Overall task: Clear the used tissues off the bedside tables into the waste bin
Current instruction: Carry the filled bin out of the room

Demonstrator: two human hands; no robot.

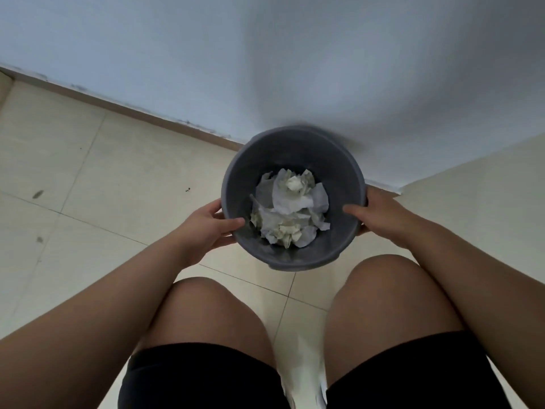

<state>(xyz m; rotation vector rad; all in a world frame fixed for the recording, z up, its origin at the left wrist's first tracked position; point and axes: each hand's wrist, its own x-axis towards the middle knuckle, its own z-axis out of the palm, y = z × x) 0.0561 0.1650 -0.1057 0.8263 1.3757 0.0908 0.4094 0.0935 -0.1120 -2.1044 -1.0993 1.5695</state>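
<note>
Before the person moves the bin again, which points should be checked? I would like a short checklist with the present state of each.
1. Left hand grips the waste bin rim: ok.
2. Right hand grips the opposite rim: ok.
3. Used tissues lie inside the bin, none over the edge: ok.
4. Bin bottom resting on the floor: cannot tell.
5. Bedside tables cleared: cannot tell, not in view.
</note>
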